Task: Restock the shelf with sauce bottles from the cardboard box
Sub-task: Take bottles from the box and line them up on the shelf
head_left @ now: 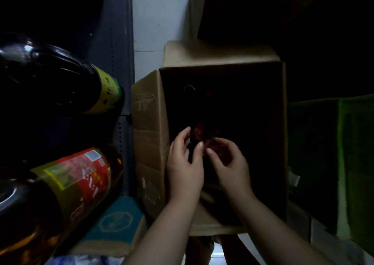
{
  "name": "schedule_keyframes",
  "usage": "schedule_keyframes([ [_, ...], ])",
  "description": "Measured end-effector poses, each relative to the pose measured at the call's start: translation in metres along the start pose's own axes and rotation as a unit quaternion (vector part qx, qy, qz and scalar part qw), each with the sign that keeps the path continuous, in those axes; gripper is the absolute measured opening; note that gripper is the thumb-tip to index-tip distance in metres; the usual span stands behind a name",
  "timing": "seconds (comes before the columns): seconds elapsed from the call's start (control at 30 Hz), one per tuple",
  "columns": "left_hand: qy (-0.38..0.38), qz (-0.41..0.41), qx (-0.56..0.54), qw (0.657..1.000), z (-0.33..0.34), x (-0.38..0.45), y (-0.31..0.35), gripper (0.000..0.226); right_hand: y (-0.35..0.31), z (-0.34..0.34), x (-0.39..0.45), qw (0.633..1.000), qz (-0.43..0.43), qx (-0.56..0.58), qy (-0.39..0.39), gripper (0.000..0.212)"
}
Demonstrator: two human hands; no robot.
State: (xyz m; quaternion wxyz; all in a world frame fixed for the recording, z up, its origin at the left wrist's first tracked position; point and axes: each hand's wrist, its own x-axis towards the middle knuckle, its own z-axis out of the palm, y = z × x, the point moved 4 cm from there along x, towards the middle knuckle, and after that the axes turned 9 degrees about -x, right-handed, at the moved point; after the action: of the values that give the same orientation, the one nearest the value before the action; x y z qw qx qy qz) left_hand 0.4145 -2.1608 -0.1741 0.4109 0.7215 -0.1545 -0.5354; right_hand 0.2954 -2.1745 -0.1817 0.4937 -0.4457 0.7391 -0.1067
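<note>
An open cardboard box (147,135) stands on the floor below me, its inside very dark. Both my hands reach into it. My left hand (185,163) and my right hand (228,163) curl around a dark sauce bottle with a red label (199,133) that stands in the box, fingers on either side of it. How firmly they grip is hard to tell in the dark. A round dark cap (189,88) of another bottle shows deeper in the box. The shelf at left carries a dark bottle with a yellow label (60,78) and a red-labelled bottle (81,175).
A grey shelf upright (121,62) runs between the shelf and the box. A teal-topped carton (117,224) lies at the lower left. Another cardboard box (242,11) sits beyond the open one. A green box (344,163) stands to the right.
</note>
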Motion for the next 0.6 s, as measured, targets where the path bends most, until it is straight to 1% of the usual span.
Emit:
schedule_keyframes([
  [0.07,0.028,0.003,-0.037,0.999,0.006,0.01,0.003,0.044,-0.006,-0.004,0.008,1.0,-0.007,0.012,0.022,0.036],
  [0.13,0.036,0.016,-0.054,0.998,0.012,0.021,0.007,0.049,-0.013,-0.01,0.022,0.999,-0.019,0.013,0.044,0.04],
  [0.27,0.057,0.043,-0.035,0.997,0.019,0.046,0.018,0.059,-0.029,-0.021,0.054,0.995,-0.049,-0.02,0.087,0.045],
  [0.37,0.083,0.064,0.002,0.994,0.025,0.056,0.031,0.062,-0.041,-0.018,0.073,0.993,-0.068,-0.036,0.09,0.049],
  [0.47,0.088,0.081,0.023,0.993,0.03,0.063,0.04,0.062,-0.05,-0.007,0.09,0.991,-0.087,-0.059,0.083,0.054],
  [0.53,0.089,0.092,0.017,0.992,0.03,0.069,0.044,0.059,-0.054,0.0,0.102,0.991,-0.092,-0.069,0.072,0.054],
  [0.6,0.091,0.106,0.023,0.99,0.027,0.075,0.045,0.051,-0.054,0.003,0.111,0.992,-0.085,-0.07,0.066,0.054],
])
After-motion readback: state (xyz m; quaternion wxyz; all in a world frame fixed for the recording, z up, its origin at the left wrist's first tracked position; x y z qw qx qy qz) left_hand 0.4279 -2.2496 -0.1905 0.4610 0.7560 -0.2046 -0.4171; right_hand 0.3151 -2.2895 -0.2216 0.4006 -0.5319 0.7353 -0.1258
